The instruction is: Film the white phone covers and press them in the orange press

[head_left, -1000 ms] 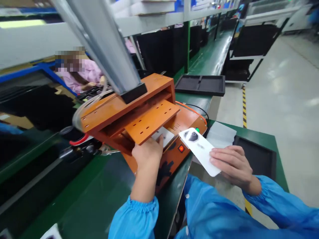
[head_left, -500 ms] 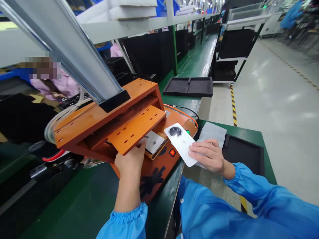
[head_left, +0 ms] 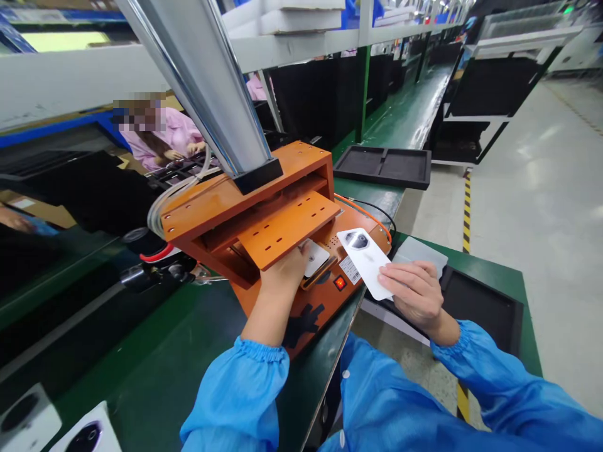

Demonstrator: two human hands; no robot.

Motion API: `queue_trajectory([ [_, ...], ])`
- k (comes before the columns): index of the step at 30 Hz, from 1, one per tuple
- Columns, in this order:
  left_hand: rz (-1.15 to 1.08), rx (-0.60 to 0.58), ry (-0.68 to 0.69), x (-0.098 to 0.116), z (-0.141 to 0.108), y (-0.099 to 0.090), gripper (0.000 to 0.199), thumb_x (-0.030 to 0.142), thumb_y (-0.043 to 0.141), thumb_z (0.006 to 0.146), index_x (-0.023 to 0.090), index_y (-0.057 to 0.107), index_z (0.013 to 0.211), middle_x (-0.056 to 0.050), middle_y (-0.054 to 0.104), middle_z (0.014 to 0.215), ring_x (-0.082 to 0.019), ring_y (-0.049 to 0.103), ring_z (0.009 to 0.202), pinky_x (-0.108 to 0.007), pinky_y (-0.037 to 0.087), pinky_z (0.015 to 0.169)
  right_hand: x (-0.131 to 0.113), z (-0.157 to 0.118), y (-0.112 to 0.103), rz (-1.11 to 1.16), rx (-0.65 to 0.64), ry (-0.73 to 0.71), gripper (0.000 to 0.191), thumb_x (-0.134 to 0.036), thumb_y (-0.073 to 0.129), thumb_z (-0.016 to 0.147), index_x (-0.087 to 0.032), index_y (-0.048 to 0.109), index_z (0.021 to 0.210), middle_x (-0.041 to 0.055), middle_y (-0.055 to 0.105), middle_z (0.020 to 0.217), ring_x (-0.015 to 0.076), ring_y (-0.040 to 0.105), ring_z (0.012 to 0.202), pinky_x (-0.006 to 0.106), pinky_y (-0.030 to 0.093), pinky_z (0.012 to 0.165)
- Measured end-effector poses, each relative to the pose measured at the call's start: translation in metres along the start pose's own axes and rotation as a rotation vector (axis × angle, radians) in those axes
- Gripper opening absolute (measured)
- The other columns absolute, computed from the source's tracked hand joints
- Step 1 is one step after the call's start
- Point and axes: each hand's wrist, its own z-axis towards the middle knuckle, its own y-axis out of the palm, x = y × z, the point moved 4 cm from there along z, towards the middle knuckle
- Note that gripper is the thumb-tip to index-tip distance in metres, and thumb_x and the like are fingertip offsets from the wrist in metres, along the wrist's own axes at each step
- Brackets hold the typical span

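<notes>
My right hand [head_left: 417, 295] is closed on the lower end of a white phone back cover [head_left: 365, 260], held tilted in front of the orange press [head_left: 348, 229]. The cover's dark round camera area faces up. Under the press's slotted orange plate [head_left: 292, 229] reaches my left hand [head_left: 285, 270], beside a second white phone back cover [head_left: 316, 258] that lies in a holder on the press base. The plate hides most of the left fingers, so their grip does not show. A red lit switch [head_left: 340, 283] sits on the base between the hands.
A large metal cylinder [head_left: 211, 81] stands on top of the press. Black trays lie behind it [head_left: 384, 166] and at the right [head_left: 483, 307]. More white covers [head_left: 89, 433] lie at the lower left. Across the bench sits a person in pink [head_left: 174, 135].
The view has swung left, so things appear shifted right, and white covers show at the lower left. My right hand still holds its cover, now angled differently. My left hand remains under the plate.
</notes>
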Motion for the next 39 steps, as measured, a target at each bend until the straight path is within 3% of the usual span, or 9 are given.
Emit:
queue_trajectory([
  [6,0.086,-0.124,0.193,0.03,-0.011,0.011,0.082,0.081,0.058,0.076,0.018,0.064,0.127,-0.022,0.059,0.14,-0.042,0.06,0.124,-0.05,0.05,0.098,0.0,-0.009,-0.006,-0.026,0.009,-0.035,0.042,-0.011,0.063,0.089,-0.036,0.069,0.123,0.0012,0.079,0.11,0.0216,0.076,0.097,0.041,0.048,0.079],
  [12,0.176,-0.107,0.37,0.02,-0.032,-0.009,0.049,0.041,0.069,0.089,0.017,0.059,0.13,-0.017,0.063,0.137,-0.03,0.062,0.126,-0.038,0.049,0.103,0.013,-0.008,-0.004,-0.031,0.059,0.011,0.046,-0.011,0.061,0.089,-0.038,0.068,0.124,0.0024,0.078,0.113,0.0236,0.076,0.099,0.043,0.05,0.079],
  [17,0.226,0.359,0.486,0.007,-0.12,-0.035,0.039,0.02,0.044,0.102,0.011,0.054,0.138,-0.018,0.068,0.131,-0.032,0.06,0.129,-0.06,0.035,0.115,0.009,0.022,0.018,0.118,0.117,-0.032,0.037,-0.011,0.06,0.092,-0.033,0.07,0.121,0.0042,0.078,0.111,0.0207,0.075,0.101,0.039,0.051,0.081],
  [19,0.17,0.536,0.632,-0.002,-0.173,-0.039,0.041,0.019,0.052,0.098,0.013,0.055,0.139,-0.014,0.071,0.128,-0.028,0.063,0.124,-0.053,0.037,0.117,0.002,0.039,0.036,0.177,0.089,-0.063,0.032,-0.014,0.059,0.094,-0.032,0.071,0.119,0.0036,0.078,0.112,0.0191,0.074,0.103,0.037,0.05,0.083],
  [22,0.075,0.625,0.591,-0.025,-0.213,-0.038,0.046,0.029,0.06,0.096,0.019,0.055,0.14,-0.011,0.071,0.129,-0.027,0.063,0.122,-0.045,0.045,0.107,-0.006,0.066,0.066,0.237,0.068,-0.151,0.028,-0.018,0.056,0.098,-0.03,0.072,0.118,0.002,0.078,0.113,0.016,0.073,0.104,0.035,0.049,0.083],
  [27,0.131,0.37,0.415,-0.04,-0.155,-0.004,0.074,0.052,0.065,0.09,0.013,0.045,0.149,-0.023,0.037,0.16,-0.043,0.04,0.144,-0.058,0.04,0.107,-0.005,0.089,0.103,0.213,0.012,-0.235,0.028,-0.02,0.052,0.101,-0.029,0.073,0.117,0.0011,0.077,0.117,0.0157,0.072,0.106,0.037,0.048,0.087],
  [31,0.085,0.364,0.438,-0.046,-0.111,0.002,0.041,0.027,0.057,0.099,0.017,0.056,0.139,-0.013,0.067,0.136,-0.032,0.057,0.132,-0.057,0.033,0.114,0.003,0.095,0.109,0.24,0.008,-0.211,0.028,-0.017,0.055,0.099,-0.029,0.072,0.119,0.0022,0.077,0.116,0.0173,0.072,0.105,0.037,0.051,0.088],
  [35,0.09,0.522,0.574,-0.047,-0.122,-0.013,0.032,0.013,0.048,0.1,0.019,0.064,0.127,-0.007,0.078,0.109,-0.024,0.068,0.11,-0.054,0.033,0.112,0.008,0.104,0.112,0.264,-0.009,-0.217,0.03,-0.016,0.056,0.098,-0.029,0.072,0.12,0.0024,0.077,0.115,0.0186,0.073,0.104,0.037,0.052,0.089],
  [39,0.024,0.548,0.429,-0.053,-0.127,-0.018,0.048,0.039,0.063,0.095,0.017,0.058,0.137,-0.017,0.065,0.137,-0.032,0.059,0.127,-0.05,0.04,0.107,0.003,0.11,0.12,0.251,-0.073,-0.251,0.028,-0.02,0.054,0.099,-0.03,0.074,0.115,0.0017,0.078,0.11,0.0181,0.073,0.103,0.037,0.052,0.09],
])
